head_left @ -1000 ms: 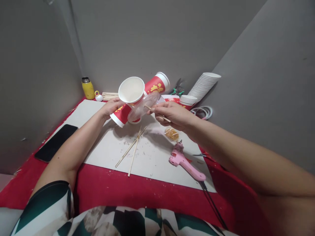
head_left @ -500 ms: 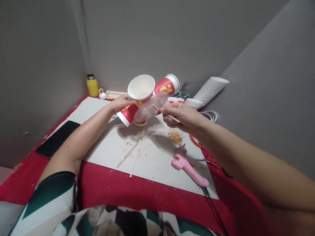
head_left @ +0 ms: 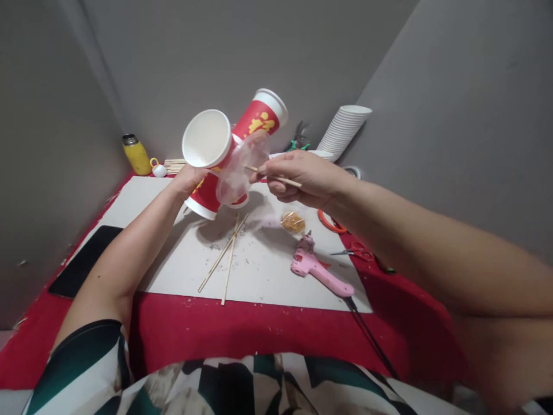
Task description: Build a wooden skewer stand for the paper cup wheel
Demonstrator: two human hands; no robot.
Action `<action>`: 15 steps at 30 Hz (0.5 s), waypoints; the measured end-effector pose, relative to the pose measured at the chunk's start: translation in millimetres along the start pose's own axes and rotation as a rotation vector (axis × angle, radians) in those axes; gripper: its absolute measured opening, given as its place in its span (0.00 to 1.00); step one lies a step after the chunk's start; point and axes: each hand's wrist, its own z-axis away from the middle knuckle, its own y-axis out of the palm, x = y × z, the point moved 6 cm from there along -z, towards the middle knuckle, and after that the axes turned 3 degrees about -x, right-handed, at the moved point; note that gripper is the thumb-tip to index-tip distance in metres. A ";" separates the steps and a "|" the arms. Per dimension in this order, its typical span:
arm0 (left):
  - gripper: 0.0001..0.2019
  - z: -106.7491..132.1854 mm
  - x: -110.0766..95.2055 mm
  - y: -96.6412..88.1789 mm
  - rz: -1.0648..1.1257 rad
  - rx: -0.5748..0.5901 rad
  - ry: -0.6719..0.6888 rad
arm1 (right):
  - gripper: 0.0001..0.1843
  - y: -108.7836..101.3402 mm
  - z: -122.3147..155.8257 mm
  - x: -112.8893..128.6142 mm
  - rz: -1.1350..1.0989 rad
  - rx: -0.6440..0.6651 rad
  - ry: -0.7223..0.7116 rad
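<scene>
A joined cluster of red and white paper cups (head_left: 257, 120) is held up above the white board. My left hand (head_left: 190, 177) is closed around its left side, its fingers mostly hidden behind the cups. One cup (head_left: 206, 138) faces me with its open mouth; others point outward. A clear plastic disc (head_left: 242, 167), like a lid, stands at the front of the cluster. My right hand (head_left: 298, 176) pinches a thin wooden stick (head_left: 287, 182), whose tip meets the disc. Whether the stick passes through it I cannot tell.
On the white board (head_left: 173, 276) lie wooden sticks bound together (head_left: 228, 253), a bag of rubber bands (head_left: 294, 222) and a pink glue gun (head_left: 322, 274) with a black cord. Scissors (head_left: 360, 251), stacked cups (head_left: 343, 132), a yellow bottle (head_left: 137, 155) and a phone (head_left: 84, 262) surround them.
The cup cluster has turned a little and appears higher and further left, with both hands moving along. The camera view has shifted too. The stick stays in my right hand at the disc.
</scene>
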 end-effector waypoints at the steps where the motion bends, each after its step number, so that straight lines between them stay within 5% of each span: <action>1: 0.23 -0.5 0.2 -0.1 0.003 -0.021 -0.003 | 0.04 -0.6 0.0 1.5 -0.001 -0.006 -0.009; 10: 0.19 -11.7 -9.8 6.1 0.031 -0.063 0.046 | 0.03 -5.3 -4.0 15.7 0.008 -0.032 -0.082; 15: 0.22 -10.1 2.2 8.6 0.017 -0.060 0.041 | 0.03 -1.5 -7.0 13.4 0.001 -0.001 -0.078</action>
